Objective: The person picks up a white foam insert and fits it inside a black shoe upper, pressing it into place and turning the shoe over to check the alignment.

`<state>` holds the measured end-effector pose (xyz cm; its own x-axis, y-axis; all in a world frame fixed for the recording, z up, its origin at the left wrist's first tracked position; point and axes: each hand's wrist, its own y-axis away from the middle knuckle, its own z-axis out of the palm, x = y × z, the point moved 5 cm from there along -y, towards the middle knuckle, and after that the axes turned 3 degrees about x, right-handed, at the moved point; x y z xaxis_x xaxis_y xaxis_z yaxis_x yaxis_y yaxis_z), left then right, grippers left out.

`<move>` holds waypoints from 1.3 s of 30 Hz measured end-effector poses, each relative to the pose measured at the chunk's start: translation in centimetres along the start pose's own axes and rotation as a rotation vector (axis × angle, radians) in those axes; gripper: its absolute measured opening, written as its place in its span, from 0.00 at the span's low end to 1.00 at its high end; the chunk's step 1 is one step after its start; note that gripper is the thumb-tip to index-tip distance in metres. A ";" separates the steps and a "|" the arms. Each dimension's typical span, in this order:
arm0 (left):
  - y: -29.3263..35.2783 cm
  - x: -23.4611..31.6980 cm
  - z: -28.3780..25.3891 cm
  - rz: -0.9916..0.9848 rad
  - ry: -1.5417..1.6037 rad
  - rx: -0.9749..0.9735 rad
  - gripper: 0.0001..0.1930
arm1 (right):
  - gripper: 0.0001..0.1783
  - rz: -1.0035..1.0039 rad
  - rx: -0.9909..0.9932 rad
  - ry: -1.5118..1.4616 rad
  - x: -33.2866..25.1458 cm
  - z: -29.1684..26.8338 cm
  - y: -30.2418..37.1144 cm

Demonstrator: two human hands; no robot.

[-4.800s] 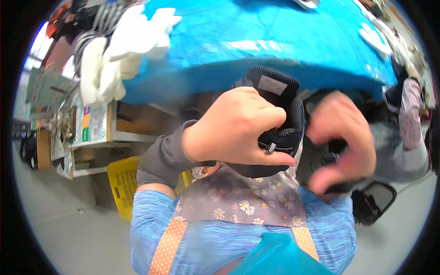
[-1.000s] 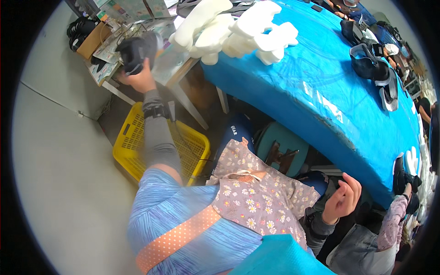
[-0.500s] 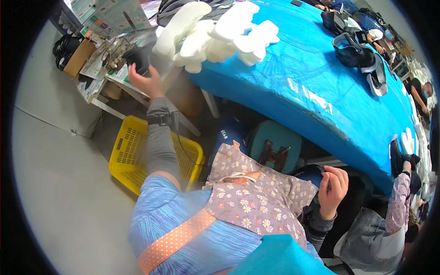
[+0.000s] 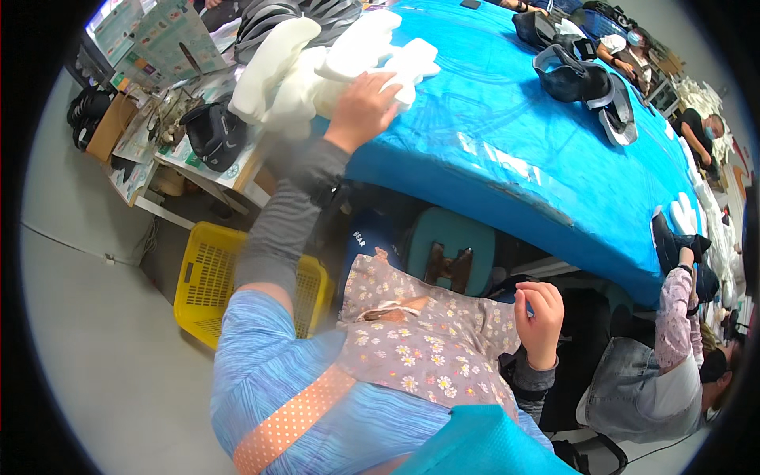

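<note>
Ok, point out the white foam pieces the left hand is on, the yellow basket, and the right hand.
white foam pieces [image 4: 317,63], head view, on the middle of the pile.
left hand [image 4: 362,107], head view, back of the hand.
yellow basket [image 4: 207,277], head view, its slotted side wall.
right hand [image 4: 540,313], head view, curled fingers.

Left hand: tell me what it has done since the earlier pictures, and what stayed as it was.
The left hand let go of the black padded piece, now lying on the cluttered side shelf, and swung right onto the white foam shapes at the blue table edge. The right hand stayed curled and empty above the floral apron.
</note>
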<state>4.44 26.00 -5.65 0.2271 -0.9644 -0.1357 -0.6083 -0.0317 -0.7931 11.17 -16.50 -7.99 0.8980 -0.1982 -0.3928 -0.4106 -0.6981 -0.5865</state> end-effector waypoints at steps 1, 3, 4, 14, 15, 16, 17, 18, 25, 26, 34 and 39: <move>-0.4 0.0 1.3 0.017 -0.107 -0.076 0.24 | 0.05 0.002 -0.008 0.001 -0.1 0.1 0.0; -0.6 -1.1 3.5 -0.023 -0.233 -0.134 0.30 | 0.05 -0.001 -0.028 -0.007 -0.2 0.2 0.2; -0.7 -1.8 4.6 -0.045 -0.274 -0.142 0.31 | 0.05 0.000 -0.019 0.000 -0.2 0.1 0.3; -2.1 0.7 6.9 -0.307 0.073 -0.147 0.31 | 0.04 0.081 -0.040 -0.041 0.8 0.7 1.8; -2.1 1.2 6.9 -0.393 0.242 -0.144 0.31 | 0.04 0.090 -0.034 -0.036 1.1 0.8 1.9; -2.0 2.0 6.8 -0.430 0.291 -0.169 0.31 | 0.04 0.096 -0.046 -0.064 1.4 1.1 1.8; -1.9 3.1 6.6 -0.420 0.299 -0.170 0.31 | 0.04 0.105 -0.055 -0.090 1.5 1.4 1.7; -1.9 4.0 6.3 -0.410 0.322 -0.157 0.31 | 0.04 0.128 -0.059 -0.131 1.7 1.8 1.5; -2.9 6.0 3.8 -0.206 0.315 -0.225 0.29 | 0.11 0.064 -0.129 -0.218 1.5 5.6 -3.9; -3.4 5.4 2.6 -0.149 0.247 -0.148 0.28 | 0.14 0.030 -0.137 -0.222 1.2 6.1 -5.1; -0.8 -5.2 -0.7 -0.480 -0.271 -0.386 0.38 | 0.34 -0.218 -0.088 -0.134 -1.4 12.6 -16.6; -3.1 -5.2 1.6 -0.565 -0.300 -0.341 0.31 | 0.39 -0.233 -0.008 0.190 -1.4 18.6 -21.5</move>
<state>6.35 31.57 -3.42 0.7462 -0.6643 0.0443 -0.5284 -0.6313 -0.5677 15.76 11.60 -8.04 0.9818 -0.1560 -0.1083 -0.1889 -0.7453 -0.6394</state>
